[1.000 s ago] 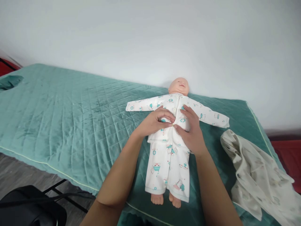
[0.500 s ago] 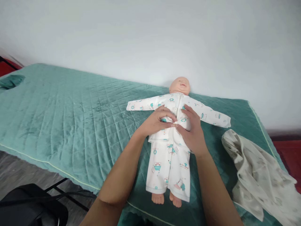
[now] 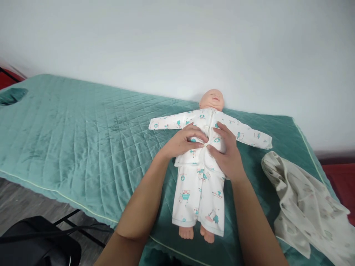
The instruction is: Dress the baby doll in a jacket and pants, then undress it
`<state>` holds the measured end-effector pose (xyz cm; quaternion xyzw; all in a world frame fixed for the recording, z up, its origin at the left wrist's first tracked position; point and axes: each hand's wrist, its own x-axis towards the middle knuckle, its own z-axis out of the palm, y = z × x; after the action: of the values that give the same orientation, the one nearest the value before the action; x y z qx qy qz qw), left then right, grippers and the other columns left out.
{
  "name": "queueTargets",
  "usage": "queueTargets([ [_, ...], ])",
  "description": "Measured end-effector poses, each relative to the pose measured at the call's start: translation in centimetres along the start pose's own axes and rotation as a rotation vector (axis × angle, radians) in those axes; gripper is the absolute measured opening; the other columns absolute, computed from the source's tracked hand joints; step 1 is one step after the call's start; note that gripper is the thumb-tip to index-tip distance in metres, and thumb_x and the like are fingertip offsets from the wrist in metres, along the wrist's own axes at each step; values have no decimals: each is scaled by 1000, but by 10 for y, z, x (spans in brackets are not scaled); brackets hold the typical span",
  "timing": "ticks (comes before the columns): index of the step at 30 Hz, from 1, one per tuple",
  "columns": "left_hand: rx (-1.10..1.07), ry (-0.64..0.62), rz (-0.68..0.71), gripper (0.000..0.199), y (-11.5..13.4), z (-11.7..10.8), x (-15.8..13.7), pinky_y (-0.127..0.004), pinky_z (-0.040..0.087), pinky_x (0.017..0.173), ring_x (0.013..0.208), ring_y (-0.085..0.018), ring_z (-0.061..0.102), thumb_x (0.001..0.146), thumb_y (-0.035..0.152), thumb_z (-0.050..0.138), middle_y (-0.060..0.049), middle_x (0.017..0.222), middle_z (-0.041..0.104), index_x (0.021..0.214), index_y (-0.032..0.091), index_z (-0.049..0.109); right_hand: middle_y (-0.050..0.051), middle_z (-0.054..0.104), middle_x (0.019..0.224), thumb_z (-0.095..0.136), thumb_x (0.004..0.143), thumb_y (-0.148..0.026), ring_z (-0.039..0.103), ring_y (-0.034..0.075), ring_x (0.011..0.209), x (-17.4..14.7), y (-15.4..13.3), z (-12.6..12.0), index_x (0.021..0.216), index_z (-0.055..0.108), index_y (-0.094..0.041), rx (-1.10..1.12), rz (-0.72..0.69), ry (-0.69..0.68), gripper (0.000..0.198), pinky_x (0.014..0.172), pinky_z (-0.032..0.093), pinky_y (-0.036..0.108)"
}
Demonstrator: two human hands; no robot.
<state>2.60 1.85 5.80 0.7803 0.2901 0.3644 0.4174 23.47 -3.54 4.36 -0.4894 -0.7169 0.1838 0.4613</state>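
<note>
A baby doll (image 3: 212, 99) lies on its back, dressed in a white printed pajama top (image 3: 198, 117) and matching pants (image 3: 198, 199). Its sleeves stretch out to both sides, and bare feet show below the pant legs. My left hand (image 3: 188, 139) pinches the top's front edge at belly height between thumb and fingers. From the other side, my right hand (image 3: 227, 151) grips the same front opening, its thumb close to my left thumb. A small button seems to lie between the fingertips, but they partly cover it. Another button shows higher on the chest.
Under the doll is a bed with a green quilted cover (image 3: 83, 140). A crumpled whitish printed cloth (image 3: 307, 207) lies at the right. Behind the bed rises a pale wall (image 3: 166, 44). A black bag-like object (image 3: 39, 240) sits at the lower left.
Both hands stay at the front opening with only slight finger movement. The doll and the cloth keep their places.
</note>
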Motion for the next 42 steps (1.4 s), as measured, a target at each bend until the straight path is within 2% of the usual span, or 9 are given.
queueTargets([
  [6, 15, 11, 14, 19, 0, 1, 0, -44, 34, 116, 107, -20, 63, 87, 40, 71, -4, 104, 71, 98, 25, 74, 2, 43, 156, 67, 88, -26, 34, 25, 148, 0, -2, 3, 137, 51, -35, -33, -11, 17, 52, 123, 28, 56],
  [12, 40, 12, 14, 16, 2, 2, 1, -46, 24, 123, 110, -20, 62, 85, 36, 74, -3, 104, 71, 96, 25, 73, 4, 44, 156, 68, 87, -27, 34, 27, 148, 0, -6, 5, 136, 51, -33, -79, 1, 26, 52, 122, 29, 57],
  [15, 38, 13, 0, 15, 5, 3, 1, -46, 27, 121, 111, -21, 61, 85, 36, 73, -4, 104, 71, 96, 25, 72, 4, 44, 156, 67, 88, -28, 34, 28, 148, 0, -6, 5, 136, 51, -33, -84, -6, 22, 51, 121, 29, 58],
  [19, 60, 48, 21, 13, 9, 7, 0, -47, 25, 122, 108, -20, 62, 85, 35, 74, -3, 101, 71, 93, 24, 72, 4, 44, 155, 67, 88, -27, 34, 27, 148, 0, -5, 4, 136, 51, -33, -73, -12, 21, 51, 121, 30, 57],
  [25, 101, 133, 35, 13, 8, 13, 1, -48, 35, 115, 101, -19, 61, 84, 26, 72, -2, 99, 72, 97, 24, 71, 4, 43, 156, 68, 88, -27, 34, 26, 148, 1, -4, 2, 138, 50, -34, -56, -14, 1, 54, 122, 30, 57],
  [28, 8, 150, 10, 19, 6, 13, 0, -46, 39, 111, 99, -19, 64, 84, 30, 74, -3, 98, 72, 101, 24, 70, 4, 44, 155, 67, 89, -29, 35, 26, 148, 0, -3, 1, 140, 50, -34, -45, -25, 15, 54, 122, 31, 56],
  [33, -193, 105, -17, 22, 6, 11, -2, -43, 43, 107, 99, -19, 69, 90, 37, 68, -4, 98, 75, 108, 23, 68, 2, 43, 157, 64, 92, -29, 31, 26, 150, -1, -2, 1, 142, 50, -36, -41, -71, 8, 52, 123, 28, 58],
  [38, -155, 97, -23, 22, 8, 10, -1, -44, 42, 109, 109, -20, 67, 91, 36, 67, -4, 105, 76, 109, 24, 68, 0, 42, 158, 60, 95, -30, 29, 27, 151, -1, -3, 0, 135, 57, -38, -58, -64, -11, 41, 122, 28, 60],
  [42, -119, 155, -36, 17, 7, 12, -1, -41, 43, 108, 105, -19, 67, 91, 37, 67, -4, 107, 74, 101, 23, 70, -1, 43, 157, 60, 95, -30, 30, 27, 151, -1, -3, 1, 123, 63, -34, -44, -60, 5, 28, 122, 29, 59],
])
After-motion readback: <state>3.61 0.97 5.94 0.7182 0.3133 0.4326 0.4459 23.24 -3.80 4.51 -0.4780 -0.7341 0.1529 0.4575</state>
